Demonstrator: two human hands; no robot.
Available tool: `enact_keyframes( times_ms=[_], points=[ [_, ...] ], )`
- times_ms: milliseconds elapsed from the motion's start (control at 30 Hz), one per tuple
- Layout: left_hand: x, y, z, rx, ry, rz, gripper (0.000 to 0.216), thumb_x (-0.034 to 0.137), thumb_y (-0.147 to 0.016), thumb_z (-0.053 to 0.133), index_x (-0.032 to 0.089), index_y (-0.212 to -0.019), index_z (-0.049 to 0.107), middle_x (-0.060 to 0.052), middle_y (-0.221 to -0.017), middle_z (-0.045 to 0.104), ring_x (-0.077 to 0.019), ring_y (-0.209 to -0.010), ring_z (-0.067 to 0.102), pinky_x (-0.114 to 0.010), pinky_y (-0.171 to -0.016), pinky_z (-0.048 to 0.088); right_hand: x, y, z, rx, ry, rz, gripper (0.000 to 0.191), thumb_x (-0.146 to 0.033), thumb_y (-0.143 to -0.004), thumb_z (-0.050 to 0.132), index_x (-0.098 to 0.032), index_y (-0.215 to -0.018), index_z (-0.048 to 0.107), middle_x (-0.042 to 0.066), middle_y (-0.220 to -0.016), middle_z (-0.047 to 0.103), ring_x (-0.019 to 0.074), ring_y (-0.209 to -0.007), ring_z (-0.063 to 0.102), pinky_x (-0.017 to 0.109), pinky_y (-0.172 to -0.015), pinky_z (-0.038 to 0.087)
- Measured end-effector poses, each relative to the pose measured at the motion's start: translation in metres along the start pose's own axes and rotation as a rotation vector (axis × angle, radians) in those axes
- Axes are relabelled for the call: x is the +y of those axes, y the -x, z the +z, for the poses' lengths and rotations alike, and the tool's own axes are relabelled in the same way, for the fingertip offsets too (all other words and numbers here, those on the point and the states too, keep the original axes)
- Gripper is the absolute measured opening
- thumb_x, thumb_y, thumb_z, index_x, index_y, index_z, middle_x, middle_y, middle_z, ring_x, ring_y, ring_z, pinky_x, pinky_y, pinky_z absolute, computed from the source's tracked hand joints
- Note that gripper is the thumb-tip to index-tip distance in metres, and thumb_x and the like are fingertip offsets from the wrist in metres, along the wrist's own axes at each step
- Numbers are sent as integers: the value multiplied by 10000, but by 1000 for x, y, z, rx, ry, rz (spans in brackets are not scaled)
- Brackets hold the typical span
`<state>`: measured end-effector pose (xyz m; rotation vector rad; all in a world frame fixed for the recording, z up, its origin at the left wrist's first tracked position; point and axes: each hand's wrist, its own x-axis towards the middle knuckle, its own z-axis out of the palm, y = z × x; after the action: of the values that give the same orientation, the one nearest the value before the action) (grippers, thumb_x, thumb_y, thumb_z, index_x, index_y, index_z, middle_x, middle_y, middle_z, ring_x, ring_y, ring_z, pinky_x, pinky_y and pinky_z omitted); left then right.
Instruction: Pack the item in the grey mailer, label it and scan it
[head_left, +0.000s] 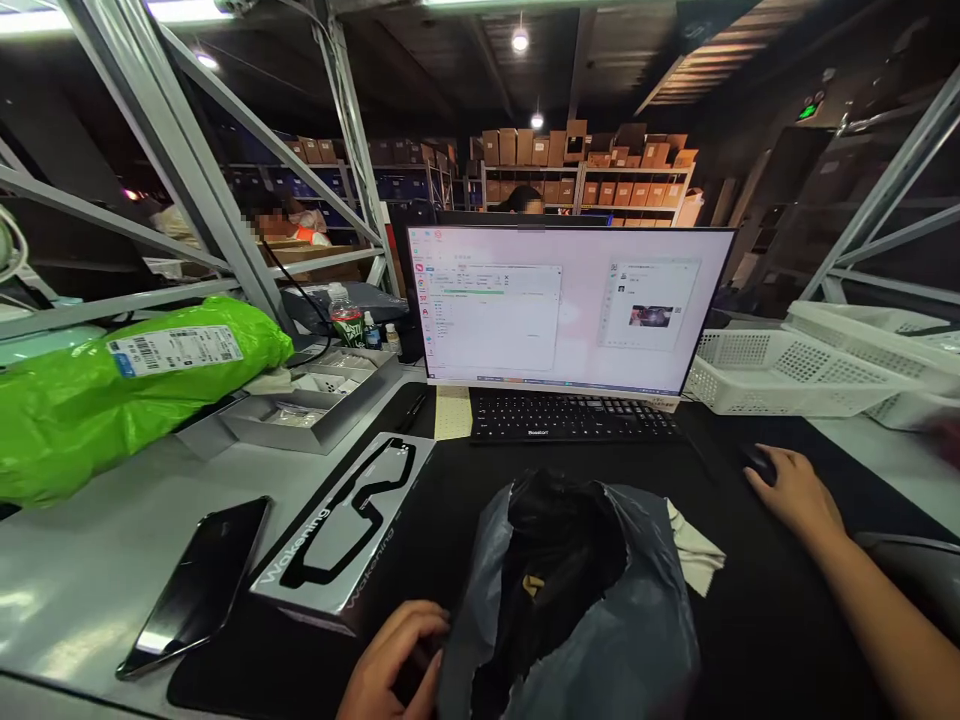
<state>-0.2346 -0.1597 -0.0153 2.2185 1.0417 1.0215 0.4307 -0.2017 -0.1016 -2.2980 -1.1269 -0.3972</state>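
Observation:
An opened grey plastic mailer bag lies on the black desk mat in front of me, with dark black cloth showing in its torn mouth. My left hand grips the bag's left edge near the bottom of the view, fingers curled round it. My right hand rests on a black computer mouse at the right, fingers draped over it. Behind the bag are a black keyboard and a lit monitor showing software windows.
A dark phone and a flat "Wakening" box lie at the left. A green labelled parcel, grey trays and bottles stand further left. White baskets sit at the right. Metal shelving and another person are behind.

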Motion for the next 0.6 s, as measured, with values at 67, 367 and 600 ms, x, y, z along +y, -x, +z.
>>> enact_keyframes(
  times_ms=[67, 367, 600],
  points=[
    [-1, 1, -1, -4, -27, 33, 247, 447, -969, 628, 236, -976, 757, -92, -1047, 770, -216, -962, 758, -221, -781, 630, 2, 0, 0, -28, 29, 9, 610, -521, -908, 438, -146, -1357, 612, 196, -1310, 575, 354, -1291, 536, 460, -1116, 442],
    [0, 9, -6, 16, -85, 38, 257, 436, -950, 641, 220, -1004, 767, -117, -1069, 774, -249, -993, 760, -306, -852, 644, -7, 1, -9, -67, 59, 44, 572, -444, -956, 538, -111, -1417, 595, 236, -1380, 538, 376, -1276, 543, 444, -1035, 465],
    [8, 5, -5, 52, -62, 124, 226, 413, -933, 655, 233, -1001, 774, -92, -1042, 775, -235, -962, 764, -278, -806, 645, -26, 8, -28, -61, 61, 113, 592, -439, -913, 567, -139, -1423, 581, 185, -1361, 569, 306, -1120, 614, 398, -954, 502]
  ],
)
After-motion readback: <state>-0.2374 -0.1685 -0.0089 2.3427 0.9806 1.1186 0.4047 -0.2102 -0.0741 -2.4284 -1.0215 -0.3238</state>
